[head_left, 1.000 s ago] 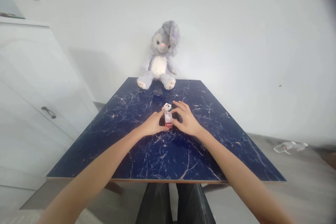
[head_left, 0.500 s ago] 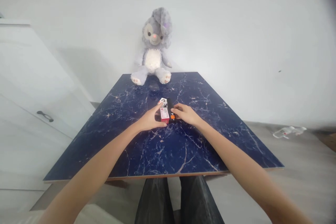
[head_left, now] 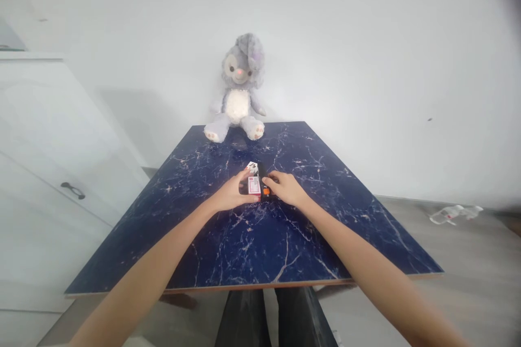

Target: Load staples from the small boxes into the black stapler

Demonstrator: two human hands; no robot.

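On the blue marbled table (head_left: 252, 260), several small items stand pressed side by side between my hands. My left hand (head_left: 230, 193) is curved around the left side of a small red and white box (head_left: 254, 186), its thumb at the near end. Just beyond that box is a white packet with dark print (head_left: 253, 168), close to my left fingertips. My right hand (head_left: 287, 187) grips a black object with an orange part (head_left: 266, 191) from the right, thumb on top. Its kind is too small to make out, and my fingers hide its right side.
A grey plush rabbit (head_left: 237, 105) sits at the table's far edge against the white wall. To the left stands a white cabinet (head_left: 40, 135) with a dark handle (head_left: 73, 190). Clear plastic bottles (head_left: 448, 214) lie on the floor at the right.
The view has tilted up a little, so the table, rabbit and hands appear lower. Both hands keep nearly the same place around the items.
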